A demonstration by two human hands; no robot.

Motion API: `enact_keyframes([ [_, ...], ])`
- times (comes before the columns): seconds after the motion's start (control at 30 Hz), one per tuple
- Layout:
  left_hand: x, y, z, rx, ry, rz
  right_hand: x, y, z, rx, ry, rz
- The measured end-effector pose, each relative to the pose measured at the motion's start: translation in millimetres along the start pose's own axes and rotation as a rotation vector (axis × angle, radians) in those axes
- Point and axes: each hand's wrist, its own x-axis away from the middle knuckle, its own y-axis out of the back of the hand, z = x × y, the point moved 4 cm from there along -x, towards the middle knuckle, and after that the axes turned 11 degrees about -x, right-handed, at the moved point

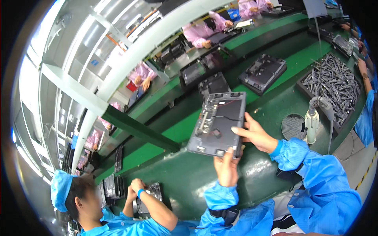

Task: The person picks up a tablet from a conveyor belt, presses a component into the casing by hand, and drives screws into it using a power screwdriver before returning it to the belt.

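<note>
An opened tablet-like electronic device (229, 114), grey with a bared circuit board along one side and a large black flat section, is held up tilted above the green bench. My left hand (227, 170) grips its near lower edge, thumb on top. On its right side edge, my right hand (258, 135) pinches the rim, with the thumb over the inner face. Fingers beneath the device are hidden.
Right of my hands stand a round dish (293, 126) of small parts, an electric screwdriver (312, 126) and a tray (334, 84) heaped with dark slim parts. Stacked devices (263, 73) sit on the green conveyor beyond. A co-worker (88, 202) works at left; a green post (138, 128) rises nearby.
</note>
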Motion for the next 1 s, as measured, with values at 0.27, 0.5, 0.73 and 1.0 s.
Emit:
enact_keyframes([
  [0.27,118,-11,64,-0.493,0.339,0.855,87,81,19,0.182,-0.100,-0.013],
  [0.5,109,20,8,-0.840,0.096,0.395,89,110,15,0.825,-0.165,-0.062],
  [0.73,100,13,9,-1.226,-0.274,0.177,111,60,38,1.289,0.518,0.028],
  [1.0,86,-20,13,-1.374,-0.471,0.213,119,49,6,1.474,0.206,0.153],
])
